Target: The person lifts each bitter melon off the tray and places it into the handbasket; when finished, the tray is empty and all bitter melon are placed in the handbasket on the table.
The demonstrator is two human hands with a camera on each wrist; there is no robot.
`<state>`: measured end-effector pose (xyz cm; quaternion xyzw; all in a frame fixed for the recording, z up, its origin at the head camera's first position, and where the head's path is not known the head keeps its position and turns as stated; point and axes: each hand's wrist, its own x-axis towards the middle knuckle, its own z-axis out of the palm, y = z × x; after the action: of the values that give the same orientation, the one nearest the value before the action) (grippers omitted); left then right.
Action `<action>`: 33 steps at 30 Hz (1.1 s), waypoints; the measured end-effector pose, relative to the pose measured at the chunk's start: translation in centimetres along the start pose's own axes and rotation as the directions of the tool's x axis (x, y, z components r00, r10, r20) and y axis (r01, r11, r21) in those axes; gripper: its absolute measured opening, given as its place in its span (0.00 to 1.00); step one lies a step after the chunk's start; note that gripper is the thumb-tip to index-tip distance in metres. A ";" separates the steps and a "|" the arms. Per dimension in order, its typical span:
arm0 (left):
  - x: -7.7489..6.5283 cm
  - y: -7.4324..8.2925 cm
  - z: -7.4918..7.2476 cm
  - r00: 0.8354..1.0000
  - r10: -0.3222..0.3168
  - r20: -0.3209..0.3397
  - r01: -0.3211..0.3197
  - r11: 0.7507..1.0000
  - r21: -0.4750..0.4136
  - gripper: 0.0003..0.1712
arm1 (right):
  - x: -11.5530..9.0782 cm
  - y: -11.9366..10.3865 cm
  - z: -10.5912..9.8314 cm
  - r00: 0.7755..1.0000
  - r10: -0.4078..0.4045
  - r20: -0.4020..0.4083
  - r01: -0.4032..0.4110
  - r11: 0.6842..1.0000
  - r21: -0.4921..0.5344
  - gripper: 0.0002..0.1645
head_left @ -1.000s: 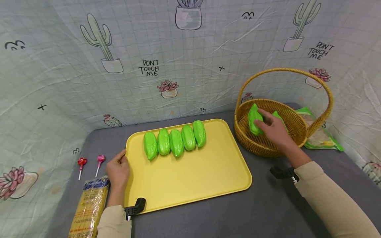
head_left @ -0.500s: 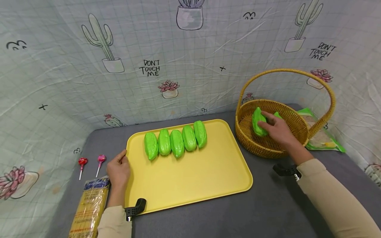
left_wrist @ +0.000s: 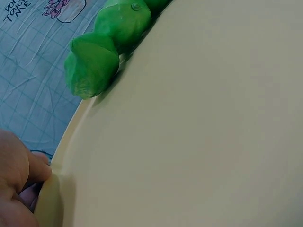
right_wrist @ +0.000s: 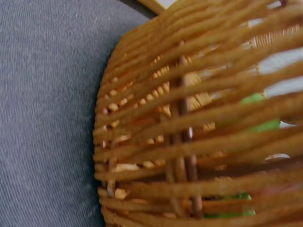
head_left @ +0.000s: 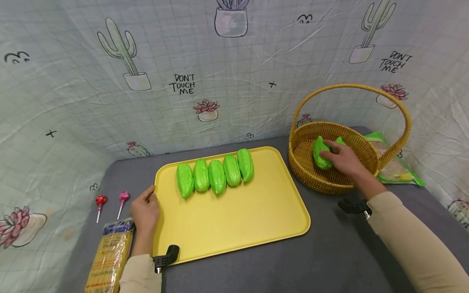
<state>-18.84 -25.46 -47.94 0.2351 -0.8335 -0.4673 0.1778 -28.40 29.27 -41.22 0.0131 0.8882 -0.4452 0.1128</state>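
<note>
My right hand (head_left: 344, 159) reaches into a wicker basket (head_left: 305, 176) and holds a glossy green ridged fruit (head_left: 321, 154) between thumb and fingers. Another green fruit (head_left: 340, 141) lies behind that hand, mostly hidden. Through the weave of the basket (right_wrist: 142, 109), the right wrist view gives only patches of green. At the yellow tray's (head_left: 227, 221) left rim, my left hand (head_left: 145, 209) grips the edge; the left wrist view has its fingers (left_wrist: 40, 168) right on the rim. Several green fruits (head_left: 217, 177) lie side by side along the tray's far edge, tips pointing toward me.
Left of the tray lie a red lollipop (head_left: 100, 200), a pink lollipop (head_left: 124, 196) and a packet of spaghetti (head_left: 110, 256). A green-edged plastic bag (head_left: 397, 173) lies behind the basket's right side. The basket's tall handle (head_left: 349, 86) arches over it. A printed cloth hangs behind.
My right hand has moved slightly right and down inside the basket, lowering the green fruit with it. The left hand stays at the tray's rim.
</note>
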 end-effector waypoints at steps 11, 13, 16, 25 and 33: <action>0.0 -0.2 0.1 1.000 0.004 -0.007 -0.004 1.000 0.005 0.22 | 0.4 0.9 -0.8 0.999 0.034 0.016 -0.034 0.999 0.004 0.46; 0.0 -0.1 0.1 1.000 0.006 -0.007 -0.006 1.000 0.004 0.22 | 0.5 1.0 -0.9 0.999 0.038 0.012 -0.038 0.999 0.006 0.46; 0.1 -0.1 0.1 1.000 0.004 -0.008 -0.004 1.000 0.002 0.22 | 0.6 1.0 -1.0 0.999 0.044 0.006 -0.044 0.999 0.006 0.46; 0.1 0.0 0.1 1.000 0.004 -0.001 -0.004 1.000 -0.002 0.22 | 0.8 1.0 -1.2 0.999 0.054 -0.003 -0.054 0.998 -0.017 0.44; 0.1 -0.2 0.2 1.000 0.009 -0.007 -0.009 1.000 0.005 0.21 | 0.8 1.0 -1.1 0.999 0.053 0.010 -0.051 0.992 -0.112 0.45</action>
<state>-18.97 -25.51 -48.24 0.2335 -0.8352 -0.4634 0.1822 -29.26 30.72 -41.55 0.0271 0.9103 -0.3919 0.1305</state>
